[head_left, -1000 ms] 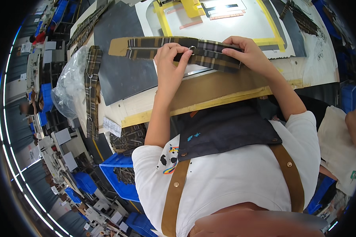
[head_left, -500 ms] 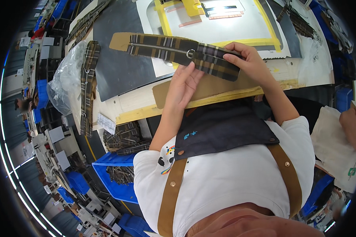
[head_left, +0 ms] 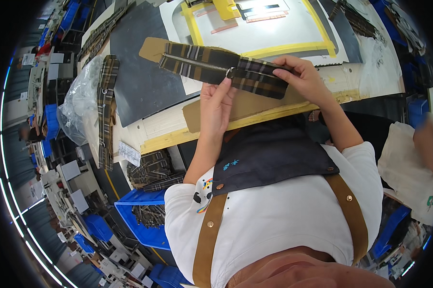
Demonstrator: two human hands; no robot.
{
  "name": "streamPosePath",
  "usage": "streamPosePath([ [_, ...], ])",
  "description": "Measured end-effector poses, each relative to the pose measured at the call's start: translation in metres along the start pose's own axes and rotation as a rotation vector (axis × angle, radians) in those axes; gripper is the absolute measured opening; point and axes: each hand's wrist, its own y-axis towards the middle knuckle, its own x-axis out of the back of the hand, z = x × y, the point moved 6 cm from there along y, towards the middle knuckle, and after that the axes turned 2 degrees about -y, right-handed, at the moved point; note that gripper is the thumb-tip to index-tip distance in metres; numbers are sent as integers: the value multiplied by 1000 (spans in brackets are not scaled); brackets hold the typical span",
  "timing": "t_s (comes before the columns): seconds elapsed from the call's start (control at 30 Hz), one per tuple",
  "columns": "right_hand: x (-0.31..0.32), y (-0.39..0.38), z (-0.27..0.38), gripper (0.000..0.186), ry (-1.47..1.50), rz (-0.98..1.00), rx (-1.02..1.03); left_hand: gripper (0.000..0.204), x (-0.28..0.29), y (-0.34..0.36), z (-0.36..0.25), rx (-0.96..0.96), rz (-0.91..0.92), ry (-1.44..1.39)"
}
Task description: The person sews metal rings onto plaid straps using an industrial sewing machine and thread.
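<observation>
Both my hands hold a plaid fabric strip (head_left: 262,77) with a metal zipper (head_left: 197,63) along its left half, raised over the table's near edge. My left hand (head_left: 219,103) is closed on its lower edge near the middle, thumb tip at the ring-shaped zipper pull (head_left: 230,72); its other fingers are partly hidden behind the fabric. At the right end, my right hand (head_left: 303,79) pinches the strip between thumb and fingers. A tan backing piece (head_left: 151,49) sticks out past the strip's left end. Below lies a brown board (head_left: 197,115) on the table's edge.
Another plaid strip with rings (head_left: 106,96) hangs over the table's left side beside a clear plastic bag (head_left: 77,103). Yellow tape frames a white template (head_left: 255,36) at the back. A blue bin (head_left: 144,230) with metal parts stands lower left. Another person sits at right.
The strip's left end has shifted slightly right and the strip has tilted. My left thumb has moved slightly left and down with the zipper pull. My right hand keeps its pinch.
</observation>
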Motion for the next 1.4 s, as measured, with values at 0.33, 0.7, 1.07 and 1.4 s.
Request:
streamPosePath([
  [0.33,10,-9,16,22,-39,-29,-39,22,15,1,0,39,-51,3],
  [0.7,13,-11,13,29,-68,-11,-1,23,14,4,0,40,-70,32],
  [1.07,-20,-13,5,44,-34,365,-78,35,32,-8,-40,-86,-194,249],
  [1.4,-56,44,28,59,1080,301,-8,37,-5,-44,-83,443,571,857],
])
